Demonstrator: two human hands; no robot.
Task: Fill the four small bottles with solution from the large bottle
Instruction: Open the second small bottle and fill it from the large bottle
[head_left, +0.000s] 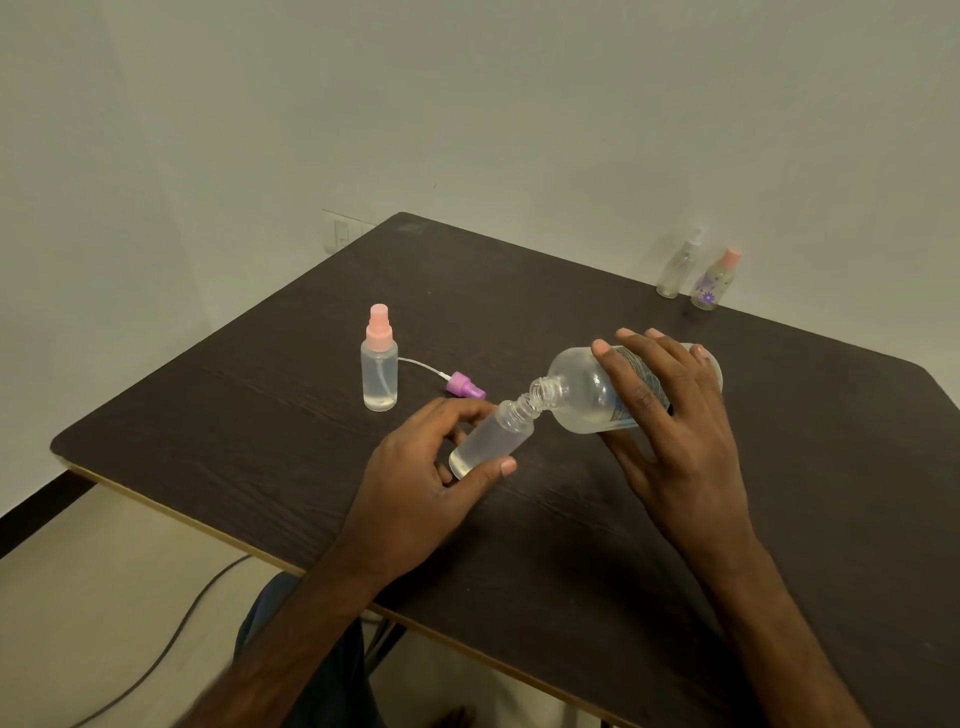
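Note:
My right hand (670, 415) grips the large clear bottle (584, 392), tipped on its side with its open neck against the mouth of a small uncapped bottle (491, 441). My left hand (426, 467) holds that small bottle tilted above the table, thumb and fingers round its lower part; clear liquid shows inside it. A small capped bottle with a pink sprayer (380, 364) stands upright to the left, partly filled. A purple spray cap with its white tube (464, 387) lies on the table between them.
Two more small bottles stand at the dark table's far right edge: a clear one with a white cap (678, 267) and a flower-printed one with a pink cap (714, 283). The table's near edge (208, 525) runs diagonally. A cable (171, 639) lies on the floor.

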